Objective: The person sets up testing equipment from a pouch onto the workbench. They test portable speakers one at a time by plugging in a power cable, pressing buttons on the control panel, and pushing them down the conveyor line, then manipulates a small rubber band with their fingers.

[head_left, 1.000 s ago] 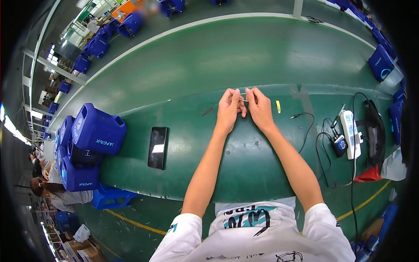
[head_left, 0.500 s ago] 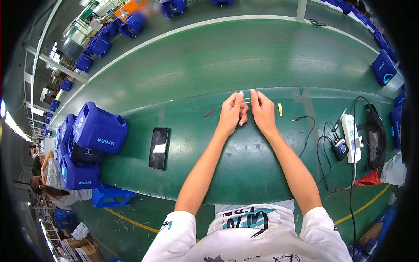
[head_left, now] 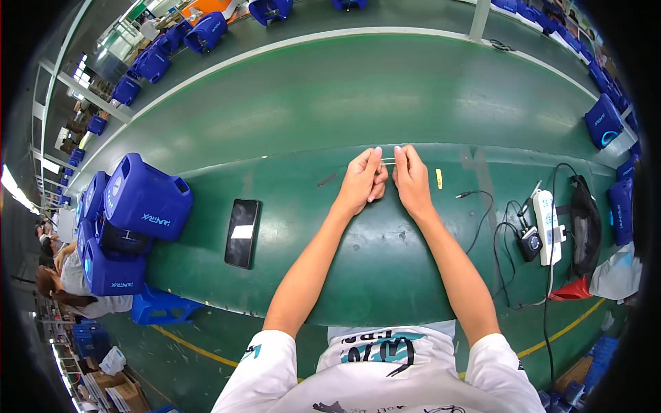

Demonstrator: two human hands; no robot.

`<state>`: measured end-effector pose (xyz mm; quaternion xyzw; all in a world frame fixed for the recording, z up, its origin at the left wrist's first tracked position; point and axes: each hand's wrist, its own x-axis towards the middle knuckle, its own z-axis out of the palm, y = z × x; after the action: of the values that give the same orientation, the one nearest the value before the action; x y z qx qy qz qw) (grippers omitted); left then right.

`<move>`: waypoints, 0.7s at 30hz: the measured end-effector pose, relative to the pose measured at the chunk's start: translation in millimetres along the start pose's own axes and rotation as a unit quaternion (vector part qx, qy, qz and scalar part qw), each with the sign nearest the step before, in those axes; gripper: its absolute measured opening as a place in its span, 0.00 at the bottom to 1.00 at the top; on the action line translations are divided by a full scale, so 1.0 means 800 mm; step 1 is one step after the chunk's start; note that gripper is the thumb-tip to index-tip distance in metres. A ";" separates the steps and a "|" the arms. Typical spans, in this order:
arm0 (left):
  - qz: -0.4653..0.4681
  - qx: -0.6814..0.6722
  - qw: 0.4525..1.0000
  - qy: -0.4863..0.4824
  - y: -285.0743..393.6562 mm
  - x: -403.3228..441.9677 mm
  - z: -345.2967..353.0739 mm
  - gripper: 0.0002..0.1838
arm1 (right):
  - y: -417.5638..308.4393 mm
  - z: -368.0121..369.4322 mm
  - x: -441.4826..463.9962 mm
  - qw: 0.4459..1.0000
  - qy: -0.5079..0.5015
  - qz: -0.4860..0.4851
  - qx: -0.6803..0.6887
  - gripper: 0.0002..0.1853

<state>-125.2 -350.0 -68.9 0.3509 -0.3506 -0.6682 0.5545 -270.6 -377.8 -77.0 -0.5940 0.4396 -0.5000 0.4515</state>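
Between my two hands runs a thin pale band [head_left: 388, 162], seen as two fine parallel strands like a rubber band. My left hand [head_left: 359, 182] pinches its left end between thumb and fingers, the other fingers curled in. At the opposite end, my right hand [head_left: 412, 180] grips it with the thumb on top; most of those fingers are hidden. Both hands are just above the green table [head_left: 330, 268]. A small dark strip [head_left: 326, 180] lies left of my left hand, and a small yellow strip [head_left: 439, 179] lies right of my right hand.
A black phone [head_left: 242, 234] lies at left, near stacked blue cases [head_left: 148, 199]. At right are a white power strip [head_left: 549, 227], a black plug-in adapter [head_left: 529, 244], loose cables [head_left: 497, 258] and a dark pouch [head_left: 586, 227]. A person [head_left: 79, 279] sits far left.
My head view has shifted slightly, so the table items appear a little further left. Both hands keep their pinch on the band, held almost the same way.
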 end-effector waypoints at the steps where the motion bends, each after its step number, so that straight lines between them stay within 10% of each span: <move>1: 0.012 0.006 1.000 0.000 -0.001 0.003 -0.001 0.21 | 0.001 -0.002 0.002 1.000 -0.007 0.010 -0.001 0.23; 21: 0.061 0.029 0.998 0.005 -0.006 0.007 -0.006 0.07 | 0.004 -0.001 0.004 0.999 0.017 0.014 0.026 0.17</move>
<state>-124.4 -355.4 -76.3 0.3480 -0.3879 -0.6212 0.5853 -271.2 -381.4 -79.3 -0.5672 0.4419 -0.5151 0.4665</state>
